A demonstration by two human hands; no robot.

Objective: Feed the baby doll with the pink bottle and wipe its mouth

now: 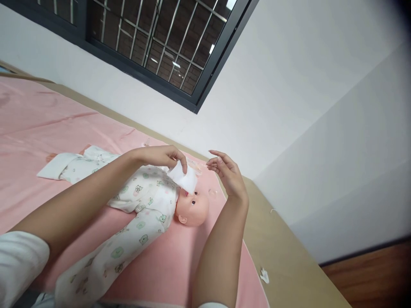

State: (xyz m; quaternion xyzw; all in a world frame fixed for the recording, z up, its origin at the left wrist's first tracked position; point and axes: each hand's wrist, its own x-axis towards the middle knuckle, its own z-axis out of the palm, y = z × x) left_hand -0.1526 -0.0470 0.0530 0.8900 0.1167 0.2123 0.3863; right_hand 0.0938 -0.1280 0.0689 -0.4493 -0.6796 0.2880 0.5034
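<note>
A baby doll (195, 210) lies on its back, dressed in a white outfit (150, 188) with green and brown animal prints. My left hand (173, 157) pinches a thin white wipe (186, 176) over the doll's chin and mouth area. The wipe covers part of the lower face; whether it presses on the mouth I cannot tell. Raised beyond the doll's head, my right hand (229, 175) holds nothing, with its fingers curved and apart.
Under the doll is a pink cloth (154, 265) on a tan tabletop (279, 252). Small clear items, including one ring-like piece (212, 192), lie by the head. A crumpled white scrap (264, 275) rests on the tabletop. Behind stand a white wall (231, 128) and a barred window (154, 42).
</note>
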